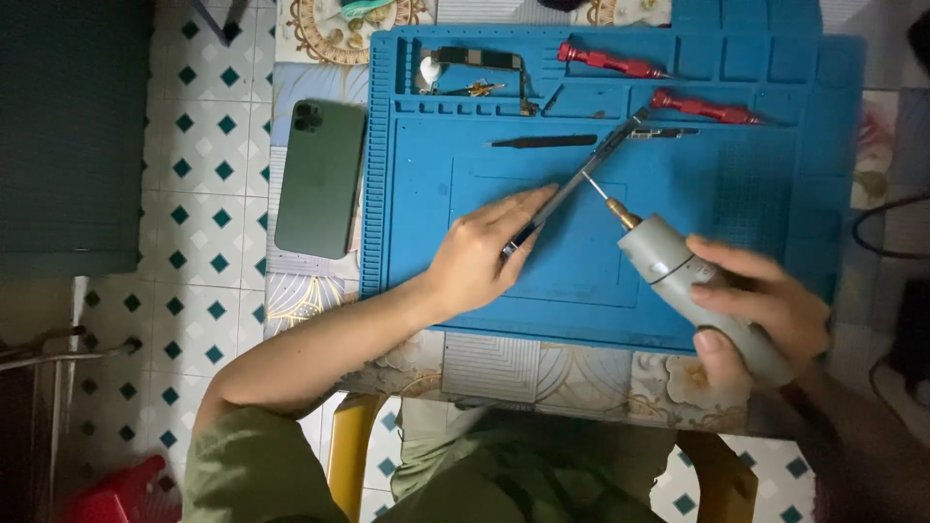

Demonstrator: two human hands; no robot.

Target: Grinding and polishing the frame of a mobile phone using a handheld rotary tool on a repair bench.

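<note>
Blue mat [736, 194] covers the surface; the left hand [480, 257] grips tweezers [576, 184] pointing to 1 o'clock, the right hand [760, 305] grasps a grey electric screwdriver [678, 271].

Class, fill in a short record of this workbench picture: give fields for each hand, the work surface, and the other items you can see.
left hand: holds a slim metal tool flat on the mat
right hand: grips a grey electric screwdriver, bit pointing at the slim tool
surface: blue repair mat on a patterned table
on mat: two red screwdrivers, black tweezers
beside mat: green phone, face down
</note>
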